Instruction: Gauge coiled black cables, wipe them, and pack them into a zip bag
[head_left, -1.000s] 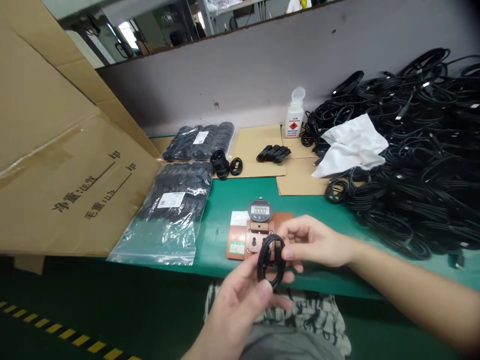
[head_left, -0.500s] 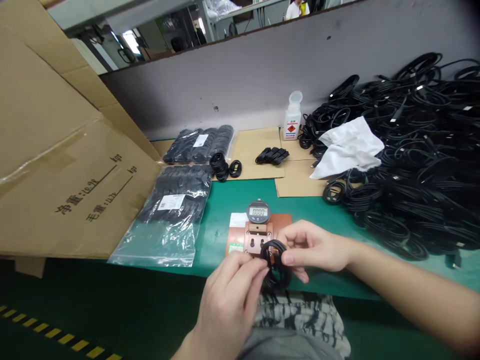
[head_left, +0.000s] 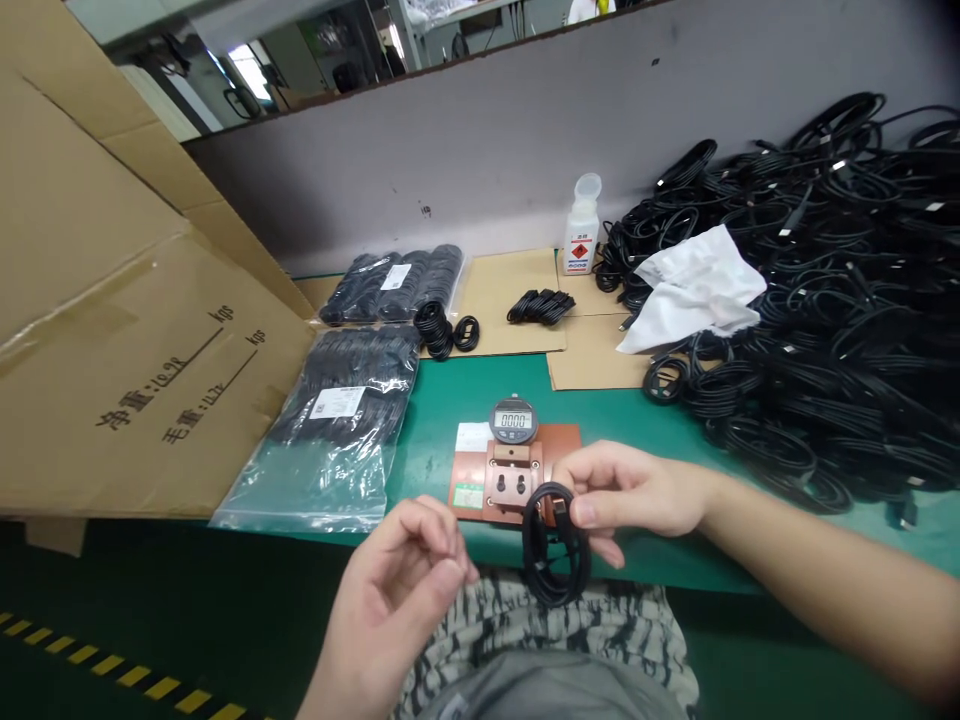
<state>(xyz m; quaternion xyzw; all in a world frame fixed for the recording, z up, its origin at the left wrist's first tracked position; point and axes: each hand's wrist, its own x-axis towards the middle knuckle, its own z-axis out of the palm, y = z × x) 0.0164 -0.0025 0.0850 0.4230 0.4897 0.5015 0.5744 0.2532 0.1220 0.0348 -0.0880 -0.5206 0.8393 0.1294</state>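
A coiled black cable (head_left: 530, 565) hangs upright from my right hand (head_left: 630, 492), its thumb and fingers closed on the coil's upper right side. A metal connector (head_left: 559, 508) shows inside the loop near my thumb. My left hand (head_left: 405, 585) is apart from the coil, to its left, with loosely curled fingers and nothing visible in them. Just behind the coil stands a gauge fixture (head_left: 512, 484) on a reddish-brown base. Its round digital dial (head_left: 514, 420) reads 0.000.
Black cables (head_left: 810, 300) are heaped at right under a white cloth (head_left: 697, 290). A bottle (head_left: 581, 235) stands by the wall. Bagged coils (head_left: 341, 375), loose coils (head_left: 433, 330) and a row of small black parts (head_left: 540, 307) lie behind. A cardboard box (head_left: 150, 350) fills the left.
My left hand has let go of the coil and moved left and slightly down. My right hand keeps the coil, whose loop now faces the camera more fully.
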